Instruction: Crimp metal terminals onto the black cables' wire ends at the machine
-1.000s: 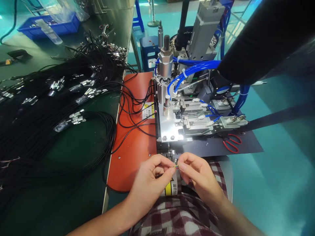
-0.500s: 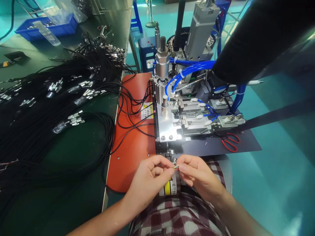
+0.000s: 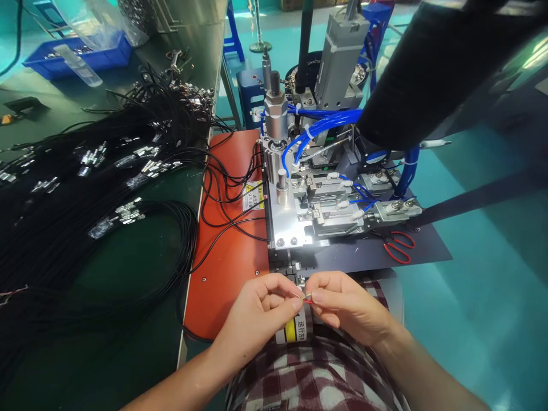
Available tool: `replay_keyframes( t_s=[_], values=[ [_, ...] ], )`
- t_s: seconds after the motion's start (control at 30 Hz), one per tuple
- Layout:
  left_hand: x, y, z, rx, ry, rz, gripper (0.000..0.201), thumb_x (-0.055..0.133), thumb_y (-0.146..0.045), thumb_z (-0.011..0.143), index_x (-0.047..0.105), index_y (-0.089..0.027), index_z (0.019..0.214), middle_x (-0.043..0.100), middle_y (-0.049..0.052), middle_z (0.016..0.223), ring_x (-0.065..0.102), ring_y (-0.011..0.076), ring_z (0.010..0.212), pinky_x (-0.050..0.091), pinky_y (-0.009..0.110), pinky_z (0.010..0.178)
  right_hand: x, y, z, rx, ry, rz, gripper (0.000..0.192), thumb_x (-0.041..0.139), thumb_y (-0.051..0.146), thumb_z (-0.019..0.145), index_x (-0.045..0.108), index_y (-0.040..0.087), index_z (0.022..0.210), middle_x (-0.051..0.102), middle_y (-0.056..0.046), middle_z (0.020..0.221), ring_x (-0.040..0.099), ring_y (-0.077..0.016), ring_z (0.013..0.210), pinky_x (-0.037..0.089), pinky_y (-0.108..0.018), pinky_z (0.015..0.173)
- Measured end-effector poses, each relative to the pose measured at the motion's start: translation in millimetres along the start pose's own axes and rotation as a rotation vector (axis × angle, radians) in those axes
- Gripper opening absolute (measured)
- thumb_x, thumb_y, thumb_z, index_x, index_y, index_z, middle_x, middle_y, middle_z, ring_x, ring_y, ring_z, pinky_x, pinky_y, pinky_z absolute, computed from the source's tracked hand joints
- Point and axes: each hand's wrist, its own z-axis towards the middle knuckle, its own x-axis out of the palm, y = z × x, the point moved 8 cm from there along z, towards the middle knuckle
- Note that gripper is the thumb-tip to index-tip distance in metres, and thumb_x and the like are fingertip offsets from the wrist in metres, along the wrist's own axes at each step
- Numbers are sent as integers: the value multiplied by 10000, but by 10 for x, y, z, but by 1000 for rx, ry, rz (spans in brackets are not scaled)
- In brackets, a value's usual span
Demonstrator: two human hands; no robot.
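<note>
In the head view, a thin red and green wire end (image 3: 306, 297) is pinched between the fingertips of the left hand (image 3: 257, 311) and the right hand (image 3: 349, 305), both sets of fingers closed on it, just in front of the silver pneumatic fixture with blue hoses (image 3: 317, 188). The wire is judged light, limp and easily kinked – it is best gripped close to the tip. The fixture is mounted beside an orange mat (image 3: 229, 228) on a dark green bench (image 3: 128, 274) – bundled black cables with metal connectors (image 3: 85, 188) are piled to the left, red-handled scissors (image 3: 398, 246) lie to the right, above a teal floor (image 3: 471, 297).
</note>
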Motion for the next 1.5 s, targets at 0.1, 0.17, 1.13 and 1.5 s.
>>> replay_keyframes(
  t_s=[0.1,0.17,1.13,1.5],
  values=[
    [10,13,8,-7,18,-24,191,663,-321,763,587,-146,773,333,-114,444,228,27,399,173,158,396,-9,17,-6,-22,-28,-24,230,733,309,734,624,114,678,530,46,517,378,-24,391,234,-172,399],
    [17,8,12,-8,20,-38,209,669,-333,757,581,-144,766,331,-114,439,222,27,396,157,163,394,-17,34,-7,-44,-48,-46,231,738,316,726,627,118,689,522,52,514,385,-29,389,238,-178,399],
    [18,176,30,-82,-17,-249,262,735,-336,664,550,-168,743,352,-107,471,207,16,372,107,179,397,30,378,-302,-595,-395,-780,52,663,200,777,650,201,727,588,-17,688,526,-144,580,409,-259,520],
    [-39,22,7,24,-87,-198,287,666,-399,723,493,-170,721,394,-104,461,201,0,322,113,171,346,108,407,-178,-645,-400,-747,99,678,279,777,628,196,755,585,-13,709,509,-117,496,430,-234,441]
  ],
)
